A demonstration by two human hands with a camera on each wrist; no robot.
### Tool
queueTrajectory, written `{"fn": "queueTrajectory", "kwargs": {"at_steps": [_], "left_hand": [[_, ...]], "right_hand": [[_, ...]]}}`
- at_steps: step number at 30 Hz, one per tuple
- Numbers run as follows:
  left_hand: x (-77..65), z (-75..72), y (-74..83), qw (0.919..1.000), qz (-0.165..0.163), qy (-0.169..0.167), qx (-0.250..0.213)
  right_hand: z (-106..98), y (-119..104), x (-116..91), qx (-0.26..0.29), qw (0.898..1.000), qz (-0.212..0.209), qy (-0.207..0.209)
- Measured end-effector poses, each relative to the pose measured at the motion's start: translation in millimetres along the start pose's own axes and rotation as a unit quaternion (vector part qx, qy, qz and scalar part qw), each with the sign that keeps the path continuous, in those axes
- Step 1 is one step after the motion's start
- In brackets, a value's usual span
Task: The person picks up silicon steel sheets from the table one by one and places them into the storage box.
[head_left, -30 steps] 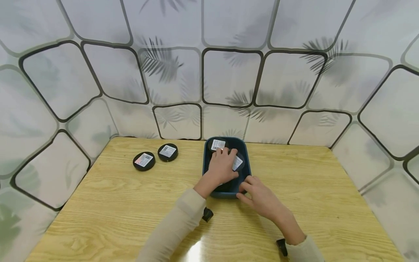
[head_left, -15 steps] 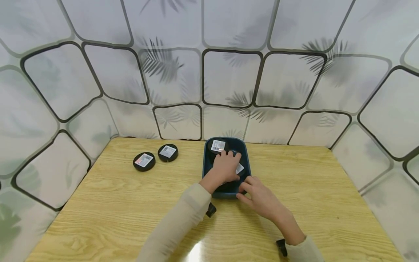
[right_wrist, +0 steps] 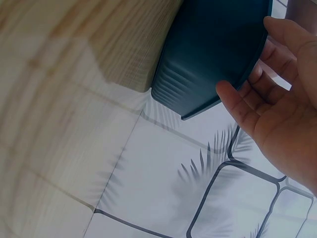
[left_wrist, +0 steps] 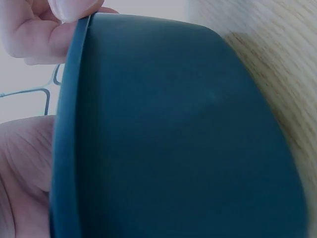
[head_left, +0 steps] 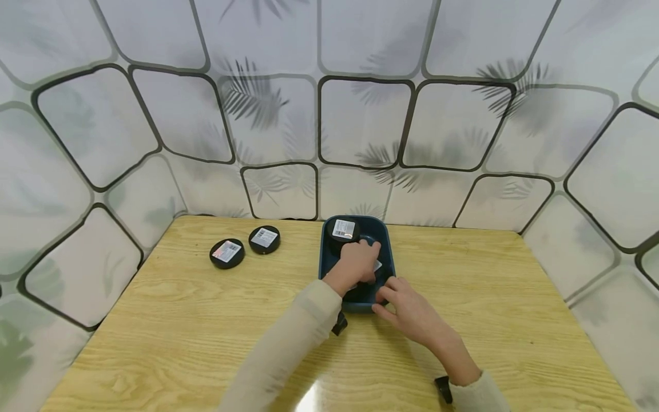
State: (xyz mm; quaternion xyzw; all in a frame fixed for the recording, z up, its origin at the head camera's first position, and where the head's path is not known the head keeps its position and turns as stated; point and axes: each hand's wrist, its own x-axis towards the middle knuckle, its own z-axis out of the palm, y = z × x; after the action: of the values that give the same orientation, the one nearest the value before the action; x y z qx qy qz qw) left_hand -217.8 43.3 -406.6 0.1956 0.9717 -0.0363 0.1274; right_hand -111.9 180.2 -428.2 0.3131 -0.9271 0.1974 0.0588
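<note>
A dark blue plastic bin (head_left: 383, 229) stands at the back middle of the table. My left hand (head_left: 358, 258) reaches down inside it, fingers bent over a flat black disc (head_left: 378, 265) whose white label peeks out beside the hand. Most of that disc is hidden. At the back left of the bin sits another black disc (head_left: 343, 230), label up, seemingly on a stack. My right hand (head_left: 412, 312) pinches the bin's near right rim; the right wrist view shows its thumb and fingers (right_wrist: 228, 94) at the edge. The bin's outer wall (left_wrist: 188, 129) fills the left wrist view.
Two more labelled black discs, a left one (head_left: 226, 253) and a right one (head_left: 264, 239), lie on the wooden table (head_left: 180, 332) left of the bin. A patterned curtain (head_left: 360, 126) hangs close behind the table and along its sides.
My left hand has moved slightly right and lower into the bin with the black disc, uncovering the disc at the back left. My right hand stays at the rim.
</note>
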Motion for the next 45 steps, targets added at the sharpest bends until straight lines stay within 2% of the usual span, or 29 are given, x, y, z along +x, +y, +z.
{"fn": "queueTrajectory", "kwargs": {"at_steps": [8,18,25,35,40,45], "left_hand": [[2.3,-0.2,1.6,0.9999,-0.006,-0.007,-0.005],[2.4,2.5,-0.1,0.9985,-0.003,-0.02,-0.052],[4.1,2.7,-2.4,0.9982,0.005,-0.031,-0.051],[-6.9,-5.0,-12.8,0.9894,-0.002,-0.056,-0.134],[-13.1,-5.6,-16.4,0.9872,0.001,-0.063,-0.146],[-17.7,-4.4,-22.6,0.9858,0.016,-0.053,-0.159]], "right_hand": [[-1,1,1,-0.001,1.0,0.001,0.002],[-1,3,0,-0.005,1.0,0.004,-0.002],[-1,4,-1,-0.004,1.0,0.003,-0.001],[1,4,-1,0.008,1.0,0.007,-0.004],[2,3,-1,0.01,1.0,0.01,-0.009],[1,3,-1,0.01,1.0,0.009,-0.009]]}}
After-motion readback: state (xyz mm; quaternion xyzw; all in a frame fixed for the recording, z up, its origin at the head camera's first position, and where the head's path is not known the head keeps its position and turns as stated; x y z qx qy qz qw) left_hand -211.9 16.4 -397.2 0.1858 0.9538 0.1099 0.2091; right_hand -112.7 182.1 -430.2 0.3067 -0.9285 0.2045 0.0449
